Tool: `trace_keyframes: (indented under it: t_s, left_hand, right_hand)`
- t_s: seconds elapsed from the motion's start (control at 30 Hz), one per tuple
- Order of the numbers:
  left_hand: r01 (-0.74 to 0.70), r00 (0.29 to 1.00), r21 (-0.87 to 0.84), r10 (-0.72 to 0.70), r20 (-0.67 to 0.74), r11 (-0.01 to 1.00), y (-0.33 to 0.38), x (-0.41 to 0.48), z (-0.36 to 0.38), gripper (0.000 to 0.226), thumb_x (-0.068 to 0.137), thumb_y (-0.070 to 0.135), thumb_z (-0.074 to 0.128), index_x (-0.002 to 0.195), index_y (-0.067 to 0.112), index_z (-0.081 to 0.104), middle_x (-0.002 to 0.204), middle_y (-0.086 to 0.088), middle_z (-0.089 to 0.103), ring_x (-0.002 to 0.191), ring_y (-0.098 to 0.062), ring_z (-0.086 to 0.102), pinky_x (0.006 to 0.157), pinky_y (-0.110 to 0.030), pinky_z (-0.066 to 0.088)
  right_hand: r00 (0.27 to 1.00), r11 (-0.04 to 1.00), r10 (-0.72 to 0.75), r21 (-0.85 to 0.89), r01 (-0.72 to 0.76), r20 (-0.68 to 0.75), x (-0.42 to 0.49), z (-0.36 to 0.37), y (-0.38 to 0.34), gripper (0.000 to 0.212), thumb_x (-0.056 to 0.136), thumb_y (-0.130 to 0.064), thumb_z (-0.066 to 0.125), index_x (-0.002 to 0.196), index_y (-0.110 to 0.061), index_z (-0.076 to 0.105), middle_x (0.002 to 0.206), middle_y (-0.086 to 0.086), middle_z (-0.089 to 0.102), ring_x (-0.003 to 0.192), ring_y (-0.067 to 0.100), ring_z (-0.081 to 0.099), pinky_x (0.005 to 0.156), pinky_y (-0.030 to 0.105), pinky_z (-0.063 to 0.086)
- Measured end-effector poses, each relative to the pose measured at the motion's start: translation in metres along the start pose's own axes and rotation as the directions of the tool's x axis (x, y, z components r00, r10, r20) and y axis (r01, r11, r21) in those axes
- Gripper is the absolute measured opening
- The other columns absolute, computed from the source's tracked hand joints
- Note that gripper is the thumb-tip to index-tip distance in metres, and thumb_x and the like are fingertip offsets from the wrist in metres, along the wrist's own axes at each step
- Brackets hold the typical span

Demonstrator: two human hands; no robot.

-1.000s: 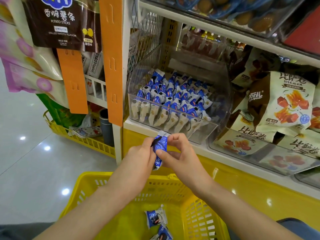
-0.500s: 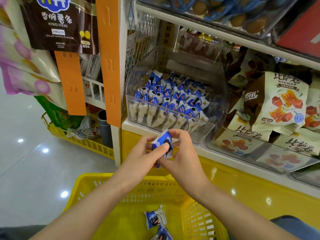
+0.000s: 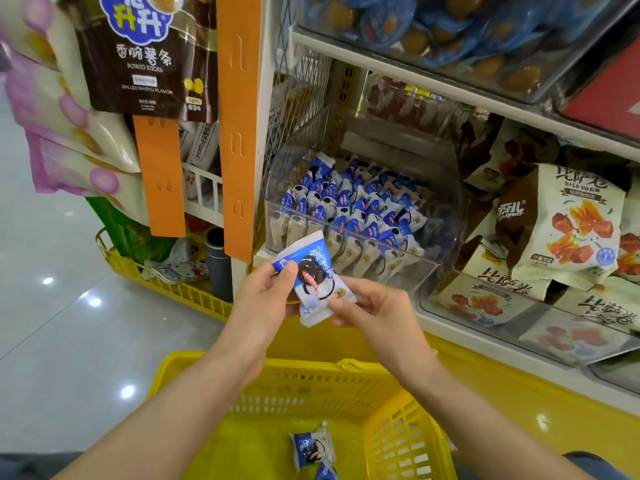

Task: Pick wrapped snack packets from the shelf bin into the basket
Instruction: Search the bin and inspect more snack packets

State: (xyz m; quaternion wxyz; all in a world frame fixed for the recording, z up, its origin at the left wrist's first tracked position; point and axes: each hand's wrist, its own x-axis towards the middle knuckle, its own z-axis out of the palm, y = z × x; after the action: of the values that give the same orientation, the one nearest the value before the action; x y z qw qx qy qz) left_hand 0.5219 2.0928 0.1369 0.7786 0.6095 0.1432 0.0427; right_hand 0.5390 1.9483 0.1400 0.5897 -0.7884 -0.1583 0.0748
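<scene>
Now left hand (image 3: pixel 263 299) and right hand (image 3: pixel 381 313) pinch the cookie packet (image 3: pixel 313 275), just turned flat above the yellow basket (image 3: pixel 346 379); drop next.

Bright, even light from overhead. Small white glints dot the glossy floor (image 3: pixel 52 341) at left and the yellow shelf base (image 3: pixel 519 396) at right; the clear bin (image 3: pixel 446 209) carries soft glare. The packet (image 3: pixel 313 275) at centre is sharp. Hanging bags (image 3: pixel 52 109) far left smear, perhaps motion blur. Shelf edges (image 3: pixel 450 87) bow outward.
</scene>
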Motion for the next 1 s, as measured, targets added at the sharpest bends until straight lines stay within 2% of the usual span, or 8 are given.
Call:
trace_keyframes:
  t_s: [0.1,0.2,0.4,0.5,0.6,0.7,0.8,1.0]
  left_hand:
    - [-0.116,0.993,0.158,0.117,0.006,0.981,0.003,0.003,-0.002,0.014,0.096,0.022,0.044,0.095,0.021,0.058,0.087,0.003,0.07,0.072,-0.005,0.068,0.068,-0.026,0.055]
    - [-0.241,0.97,0.31,0.227,0.083,0.92,0.01,0.006,-0.004,0.015,0.095,0.022,0.046,0.103,0.016,0.057,0.091,-0.001,0.068,0.075,-0.003,0.065,0.07,-0.028,0.054]
    - [-0.417,0.909,0.457,0.358,0.214,0.786,0.035,0.016,0.001,0.013,0.093,0.029,0.048,0.106,0.031,0.049,0.089,0.012,0.061,0.075,0.014,0.056,0.054,-0.005,0.042]
    - [-0.489,0.872,0.475,0.419,0.252,0.732,0.053,0.035,0.003,0.019,0.094,0.031,0.044,0.113,0.035,0.044,0.1,0.021,0.054,0.088,0.014,0.053,0.071,-0.006,0.043]
    - [-0.556,0.819,0.662,0.465,0.336,0.502,0.062,0.06,0.0,0.034,0.096,0.035,0.039,0.129,0.028,0.041,0.12,0.014,0.049,0.111,-0.003,0.045,0.094,-0.023,0.038]
    - [-0.6,0.774,0.761,0.42,0.474,0.246,0.055,0.079,-0.006,0.037,0.097,0.038,0.035,0.13,0.025,0.042,0.129,0.006,0.049,0.116,-0.012,0.044,0.096,-0.026,0.031]
    - [-0.665,0.685,0.745,0.431,0.588,0.042,0.046,0.09,-0.012,0.04,0.097,0.043,0.025,0.111,0.024,0.057,0.109,0.007,0.061,0.099,-0.011,0.051,0.088,-0.025,0.032]
    - [-0.705,0.571,0.706,0.541,0.617,-0.061,0.037,0.102,-0.017,0.042,0.094,0.038,0.028,0.079,0.025,0.064,0.072,0.011,0.062,0.068,-0.009,0.055,0.067,-0.023,0.041]
  right_hand:
    - [1.0,0.999,-0.004,-0.034,0.003,-0.01,-0.001,-0.002,-0.005,0.035,0.083,-0.002,0.064,0.101,-0.032,0.063,0.088,-0.008,0.073,0.082,0.009,0.066,0.071,0.02,0.054]
    - [1.0,0.999,0.0,-0.036,0.001,0.023,0.0,-0.002,-0.016,0.026,0.084,-0.015,0.063,0.1,-0.035,0.058,0.092,-0.019,0.069,0.087,0.0,0.064,0.075,0.019,0.054]
    - [0.998,0.995,-0.021,-0.096,0.016,-0.055,0.012,-0.011,-0.038,0.012,0.09,-0.018,0.055,0.091,-0.025,0.065,0.079,-0.01,0.069,0.076,0.001,0.061,0.071,0.017,0.047]
    - [0.994,0.996,-0.031,-0.088,0.021,-0.106,0.034,-0.027,-0.051,0.015,0.089,-0.028,0.055,0.099,-0.023,0.066,0.086,-0.006,0.07,0.081,0.001,0.063,0.072,0.015,0.049]
    - [0.96,0.996,-0.012,-0.092,-0.015,-0.28,0.077,-0.042,-0.056,0.031,0.088,-0.032,0.057,0.112,-0.012,0.061,0.104,0.0,0.069,0.096,0.011,0.064,0.085,0.025,0.051]
    - [0.902,0.98,-0.015,-0.187,-0.073,-0.431,0.134,-0.054,-0.059,0.018,0.091,-0.027,0.057,0.096,-0.01,0.063,0.091,0.004,0.067,0.08,0.011,0.061,0.068,0.012,0.048]
    - [0.869,0.943,0.048,-0.265,-0.202,-0.492,0.189,-0.061,-0.05,0.036,0.093,-0.031,0.052,0.108,0.0,0.06,0.092,0.015,0.064,0.085,0.026,0.059,0.073,0.03,0.045]
    - [0.879,0.867,-0.041,-0.454,-0.204,-0.475,0.267,-0.067,-0.025,0.034,0.093,-0.024,0.053,0.119,-0.004,0.057,0.123,0.016,0.059,0.109,0.028,0.057,0.084,0.029,0.041]
